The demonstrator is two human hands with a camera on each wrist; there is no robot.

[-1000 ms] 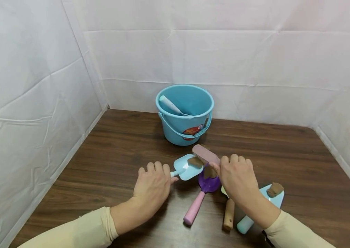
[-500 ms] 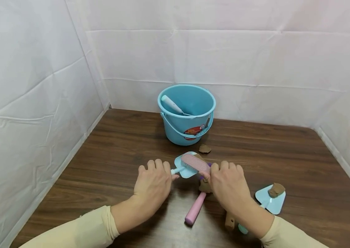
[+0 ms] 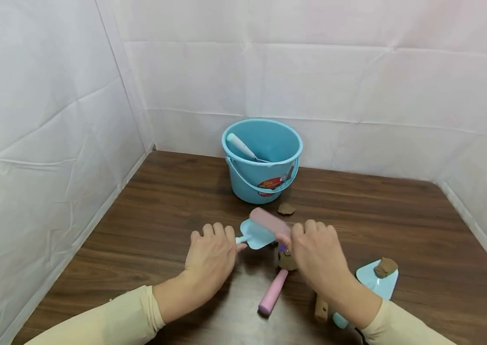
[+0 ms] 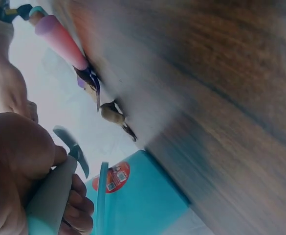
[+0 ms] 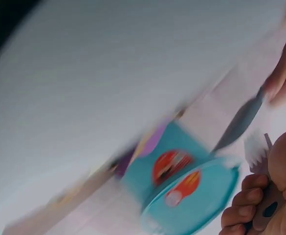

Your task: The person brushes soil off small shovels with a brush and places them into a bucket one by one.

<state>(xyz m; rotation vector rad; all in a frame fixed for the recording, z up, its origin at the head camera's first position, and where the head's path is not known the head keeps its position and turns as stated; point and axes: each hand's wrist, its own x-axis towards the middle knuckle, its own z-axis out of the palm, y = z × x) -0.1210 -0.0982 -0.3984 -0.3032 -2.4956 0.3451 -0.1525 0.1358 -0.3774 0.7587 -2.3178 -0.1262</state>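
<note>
Head view: the left hand (image 3: 211, 254) grips a light-blue trowel (image 3: 257, 235) that points rightward between the hands, while the right hand (image 3: 318, 254) grips a pink scrub brush (image 3: 269, 222) slanting forward-left over it, contact unclear.

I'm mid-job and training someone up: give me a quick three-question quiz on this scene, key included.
1. Multiple choice: what does the right hand hold?
A. a purple scoop
B. a pink brush
C. a brown lump

2. True or false: the left hand holds a light-blue shovel.

3. Open: what colour is the handle of the tool inside the blue bucket?

Key: 1. B. 2. True. 3. Mostly white, with a mint end.
</note>
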